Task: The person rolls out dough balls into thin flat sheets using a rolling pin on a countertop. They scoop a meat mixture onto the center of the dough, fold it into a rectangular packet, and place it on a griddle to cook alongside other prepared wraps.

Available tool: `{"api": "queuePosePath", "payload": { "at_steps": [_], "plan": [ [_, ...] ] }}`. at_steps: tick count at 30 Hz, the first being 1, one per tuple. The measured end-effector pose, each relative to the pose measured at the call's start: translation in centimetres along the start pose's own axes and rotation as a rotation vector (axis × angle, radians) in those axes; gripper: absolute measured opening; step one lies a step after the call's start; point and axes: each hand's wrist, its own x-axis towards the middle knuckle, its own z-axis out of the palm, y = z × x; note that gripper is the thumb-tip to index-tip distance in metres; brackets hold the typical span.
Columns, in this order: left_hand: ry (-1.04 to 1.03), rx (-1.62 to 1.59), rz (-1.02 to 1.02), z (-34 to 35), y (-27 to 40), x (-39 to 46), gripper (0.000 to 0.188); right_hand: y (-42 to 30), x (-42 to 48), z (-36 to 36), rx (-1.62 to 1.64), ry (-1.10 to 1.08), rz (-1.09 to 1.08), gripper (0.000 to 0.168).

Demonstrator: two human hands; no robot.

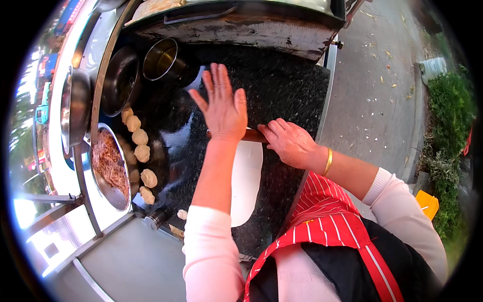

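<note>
A long white sheet of dough (247, 177) lies flat on the black speckled worktop (286, 87). Across its far end rests a wooden rolling pin (254, 136). My left hand (225, 107) is spread flat with fingers apart, its heel over the pin, hiding part of it. The pin's right end is under the curled fingers of my right hand (288, 141). Left of my arm, several dough balls (141, 154) stand in a curved row. A steel bowl of minced filling (111, 166) is beside them.
Toward the back left are a dark metal bowl (120, 81) and a steel pot of yellowish liquid (162, 58). A griddle box (245, 34) with a handle borders the far side. A metal frame bar (103, 75) runs along the left. A small lidded jar (156, 219) sits by the near edge.
</note>
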Motion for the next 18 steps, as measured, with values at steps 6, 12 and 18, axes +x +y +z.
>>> {"api": "queuePosePath", "payload": {
  "at_steps": [6, 12, 18],
  "plan": [
    [-0.261, 0.09, -0.049, -4.8, -2.8, -11.2, 0.071, -8.0, -4.3, 3.8, -0.103, -0.097, -0.141, 0.048],
    [-0.471, 0.18, -0.099, -10.1, -2.0, -25.5, 0.072, -13.4, -8.6, 6.0, -0.077, -0.123, -0.158, 0.052],
    [-0.258, 0.152, -0.114, -8.2, -3.7, -21.4, 0.069, -15.1, -9.7, 6.8, 0.023, -0.121, -0.04, 0.053]
  ]
}}
